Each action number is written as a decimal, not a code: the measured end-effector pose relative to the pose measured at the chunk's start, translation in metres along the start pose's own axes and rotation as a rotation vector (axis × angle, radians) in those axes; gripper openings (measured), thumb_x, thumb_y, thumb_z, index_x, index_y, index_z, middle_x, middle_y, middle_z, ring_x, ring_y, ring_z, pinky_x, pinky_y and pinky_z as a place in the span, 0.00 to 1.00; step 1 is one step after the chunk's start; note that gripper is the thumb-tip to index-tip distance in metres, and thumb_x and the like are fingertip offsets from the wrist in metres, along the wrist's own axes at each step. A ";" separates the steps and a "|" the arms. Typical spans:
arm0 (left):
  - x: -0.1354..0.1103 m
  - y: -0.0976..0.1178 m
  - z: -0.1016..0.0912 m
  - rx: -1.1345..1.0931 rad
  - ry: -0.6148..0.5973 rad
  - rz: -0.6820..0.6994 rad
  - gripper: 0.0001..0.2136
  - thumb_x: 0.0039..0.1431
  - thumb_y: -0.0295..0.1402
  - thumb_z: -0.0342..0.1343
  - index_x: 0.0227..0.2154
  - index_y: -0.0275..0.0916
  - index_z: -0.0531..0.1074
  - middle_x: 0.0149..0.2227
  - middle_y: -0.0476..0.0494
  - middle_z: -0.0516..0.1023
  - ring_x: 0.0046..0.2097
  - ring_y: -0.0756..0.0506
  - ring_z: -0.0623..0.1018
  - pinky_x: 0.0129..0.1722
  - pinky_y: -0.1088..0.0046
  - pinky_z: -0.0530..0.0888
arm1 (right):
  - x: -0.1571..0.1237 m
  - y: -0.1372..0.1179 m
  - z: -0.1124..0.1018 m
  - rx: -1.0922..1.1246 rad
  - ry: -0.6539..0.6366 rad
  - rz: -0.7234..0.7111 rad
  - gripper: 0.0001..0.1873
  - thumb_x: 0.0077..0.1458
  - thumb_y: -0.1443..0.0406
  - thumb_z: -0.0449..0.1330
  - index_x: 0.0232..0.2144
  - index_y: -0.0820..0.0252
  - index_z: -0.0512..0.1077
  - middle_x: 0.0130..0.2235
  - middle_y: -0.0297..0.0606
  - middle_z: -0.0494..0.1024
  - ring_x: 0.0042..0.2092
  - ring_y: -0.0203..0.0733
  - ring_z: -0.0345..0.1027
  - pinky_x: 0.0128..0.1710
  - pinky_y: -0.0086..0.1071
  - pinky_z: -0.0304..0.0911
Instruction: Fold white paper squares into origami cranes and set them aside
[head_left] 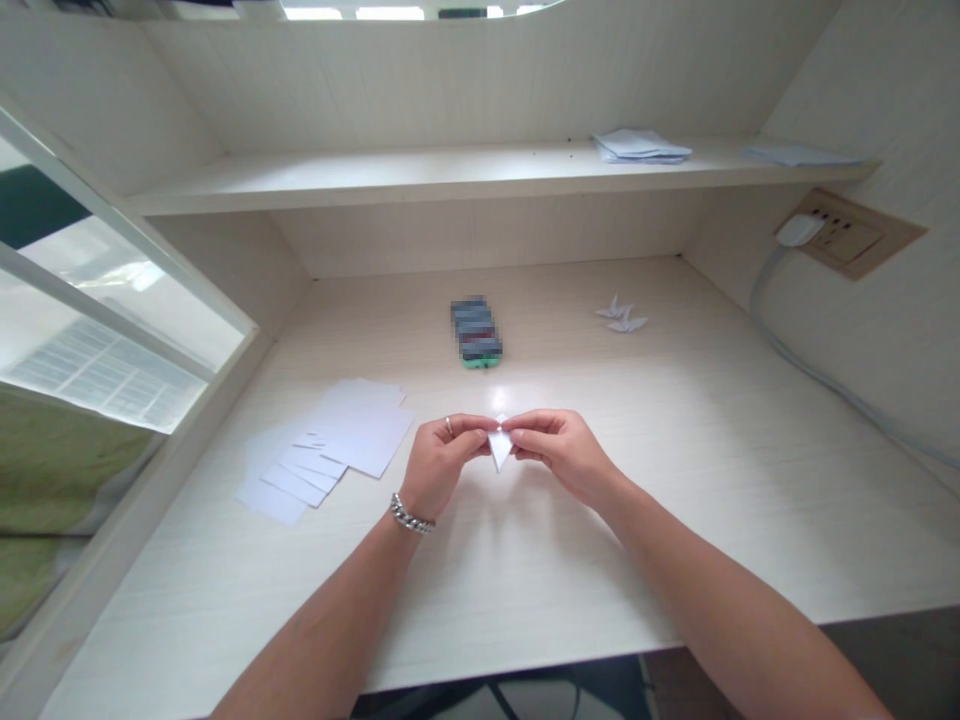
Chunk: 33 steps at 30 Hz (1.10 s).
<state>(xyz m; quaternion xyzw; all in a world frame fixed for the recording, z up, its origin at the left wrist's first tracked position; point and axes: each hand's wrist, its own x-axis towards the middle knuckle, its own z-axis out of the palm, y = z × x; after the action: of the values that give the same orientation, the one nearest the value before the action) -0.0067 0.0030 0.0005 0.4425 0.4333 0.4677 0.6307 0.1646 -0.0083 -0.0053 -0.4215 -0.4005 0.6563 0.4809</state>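
A small white folded paper point(500, 452), shaped like a narrow kite with its point toward me, is held just above the desk. My left hand point(444, 458) pinches its left side between thumb and fingers; a ring and a chain bracelet are on that hand and wrist. On the other side, my right hand point(559, 448) pinches the paper's right edge, so the fingertips of both hands nearly meet. The fingers cover part of the paper's upper portion. To the left of my hands lie loose white paper sheets point(367, 430), fanned out and overlapping.
A phone-like device point(476, 332), its screen blurred, lies behind my hands. Small folded paper figures point(622, 315) rest at the back right. Above, a shelf point(420, 180) carries a paper stack point(641, 147). A plug point(799, 231) with a grey cable point(817, 375) is at the right wall.
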 end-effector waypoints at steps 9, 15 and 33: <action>0.001 -0.004 0.002 0.065 0.076 0.028 0.17 0.41 0.31 0.69 0.37 0.34 0.76 0.26 0.44 0.81 0.28 0.48 0.78 0.28 0.74 0.74 | 0.003 0.007 0.001 -0.089 0.080 -0.118 0.11 0.39 0.63 0.70 0.25 0.60 0.73 0.24 0.32 0.76 0.26 0.36 0.70 0.28 0.31 0.66; -0.003 -0.002 0.009 0.168 0.005 0.012 0.10 0.46 0.35 0.67 0.30 0.33 0.78 0.27 0.43 0.80 0.28 0.48 0.77 0.30 0.73 0.73 | 0.003 0.009 0.002 -0.067 0.142 -0.195 0.13 0.43 0.62 0.70 0.30 0.59 0.70 0.26 0.32 0.77 0.28 0.38 0.72 0.30 0.31 0.66; -0.009 -0.001 0.004 0.645 0.087 0.426 0.04 0.55 0.34 0.61 0.29 0.39 0.78 0.29 0.46 0.81 0.30 0.48 0.77 0.31 0.74 0.71 | 0.002 0.013 0.003 -0.240 0.087 -0.309 0.07 0.49 0.60 0.67 0.28 0.58 0.77 0.30 0.36 0.79 0.34 0.41 0.72 0.36 0.33 0.66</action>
<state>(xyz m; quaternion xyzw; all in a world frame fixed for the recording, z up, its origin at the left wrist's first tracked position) -0.0041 -0.0065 0.0016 0.6778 0.4830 0.4462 0.3288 0.1575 -0.0092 -0.0169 -0.4373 -0.5145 0.5034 0.5392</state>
